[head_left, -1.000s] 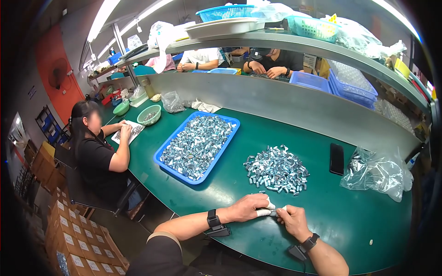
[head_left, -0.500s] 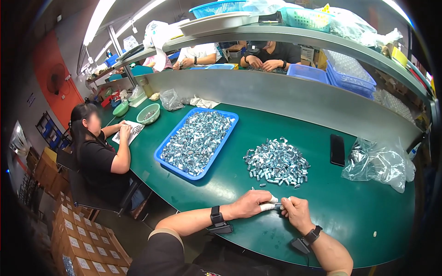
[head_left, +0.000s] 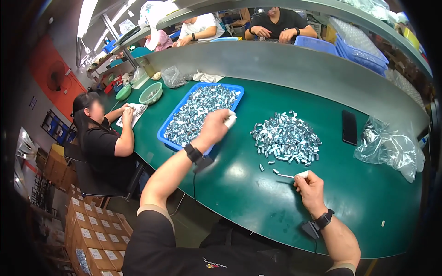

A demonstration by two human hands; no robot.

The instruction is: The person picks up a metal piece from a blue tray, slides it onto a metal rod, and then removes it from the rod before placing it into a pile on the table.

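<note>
Left hand (head_left: pixel 218 127) over the blue tray (head_left: pixel 239 98), thin metal tool (head_left: pixel 286 176) in the right hand (head_left: pixel 310 186).
So the left's fingers are curled above the tray's near right edge, honestly can't tell if they've got anything. The right's are pinched on the tool, nearer and right of the tray, tip by one loose piece (head_left: pixel 276 171). Shiny metal pieces (head_left: pixel 198 103) fill the tray, plus a pile (head_left: pixel 287 138) right of it on the green table (head_left: pixel 248 207).

blue tray (head_left: pixel 170 144): partly hidden | overhead shelf (head_left: pixel 198 14): top-cropped | right sleeve (head_left: pixel 343 269): bottom-cropped
</note>
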